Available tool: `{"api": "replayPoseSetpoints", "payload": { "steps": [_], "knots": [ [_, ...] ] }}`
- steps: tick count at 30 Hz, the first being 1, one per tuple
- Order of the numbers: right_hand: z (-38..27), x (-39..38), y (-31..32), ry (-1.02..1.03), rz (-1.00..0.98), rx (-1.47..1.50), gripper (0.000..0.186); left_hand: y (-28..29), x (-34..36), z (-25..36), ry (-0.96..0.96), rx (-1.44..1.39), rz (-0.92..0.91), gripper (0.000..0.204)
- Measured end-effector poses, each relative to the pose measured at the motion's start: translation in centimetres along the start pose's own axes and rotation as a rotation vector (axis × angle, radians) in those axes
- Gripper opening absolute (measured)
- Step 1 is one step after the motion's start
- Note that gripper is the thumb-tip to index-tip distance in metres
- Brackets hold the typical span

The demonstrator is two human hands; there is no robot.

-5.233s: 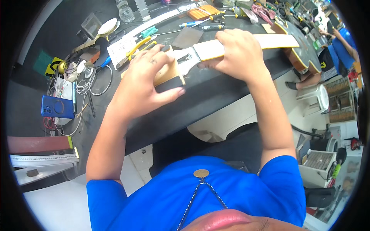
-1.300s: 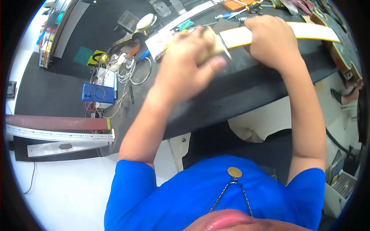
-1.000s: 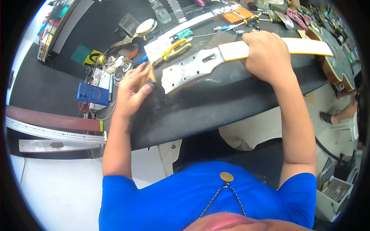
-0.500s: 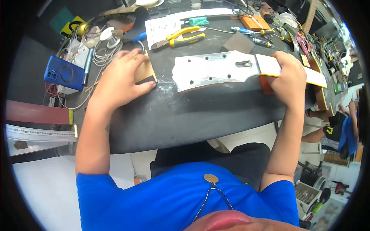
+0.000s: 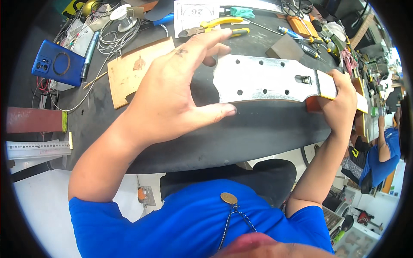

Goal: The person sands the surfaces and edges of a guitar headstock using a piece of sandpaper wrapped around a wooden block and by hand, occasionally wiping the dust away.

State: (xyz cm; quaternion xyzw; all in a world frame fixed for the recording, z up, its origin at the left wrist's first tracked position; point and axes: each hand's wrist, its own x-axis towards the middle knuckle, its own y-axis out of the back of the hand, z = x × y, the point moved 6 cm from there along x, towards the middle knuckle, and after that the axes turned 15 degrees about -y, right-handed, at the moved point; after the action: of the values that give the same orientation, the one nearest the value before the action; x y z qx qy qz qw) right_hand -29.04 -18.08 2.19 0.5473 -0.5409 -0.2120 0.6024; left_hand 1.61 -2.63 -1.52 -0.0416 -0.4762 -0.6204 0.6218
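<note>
A guitar neck with a white-sanded headstock (image 5: 262,84) lies above the dark workbench, its several tuner holes showing. My right hand (image 5: 342,96) is wrapped round the neck just behind the headstock. Spread wide, my left hand (image 5: 172,90) reaches toward the headstock's far-left end, thumb along the lower corner and fingers by the upper one. Nothing is held in it; whether the fingertips touch the wood I cannot tell. Left of that hand lies a flat tan sheet (image 5: 140,62) with a stain and a dark notched corner, partly covered by my hand.
Yellow-handled pliers (image 5: 221,22) rest on a printed paper (image 5: 189,15) at the back. A grey-brown square piece (image 5: 285,47) sits behind the headstock. Screwdrivers (image 5: 309,50) lie at the back right. A blue phone (image 5: 59,64) and coiled wire (image 5: 116,41) are at left. Another person (image 5: 383,148) is far right.
My left hand has let go of the tan sheet and moved right to the headstock's end, fingers opening. My right hand stays on the neck. The whole view has shifted a little.
</note>
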Motion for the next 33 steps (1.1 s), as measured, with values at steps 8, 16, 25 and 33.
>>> {"api": "replayPoseSetpoints", "payload": {
  "steps": [8,16,25,33],
  "knots": [
    [0.4,0.3,0.1,-0.031,-0.007,-0.013,0.036,-0.1,0.2,-0.3,0.033,-0.026,0.005,0.105],
    [0.1,0.0,0.2,-0.015,0.030,0.009,0.032,0.0,-0.3,0.0,-0.055,0.256,-0.192,0.101],
    [-0.6,0.1,0.3,-0.014,0.045,-0.013,0.024,-0.4,-1.0,0.8,-0.018,0.439,-0.290,0.110],
    [-0.8,0.0,0.6,0.013,0.074,-0.029,0.024,-1.9,-0.1,1.4,-0.081,0.498,-0.329,0.110]
  ]
}}
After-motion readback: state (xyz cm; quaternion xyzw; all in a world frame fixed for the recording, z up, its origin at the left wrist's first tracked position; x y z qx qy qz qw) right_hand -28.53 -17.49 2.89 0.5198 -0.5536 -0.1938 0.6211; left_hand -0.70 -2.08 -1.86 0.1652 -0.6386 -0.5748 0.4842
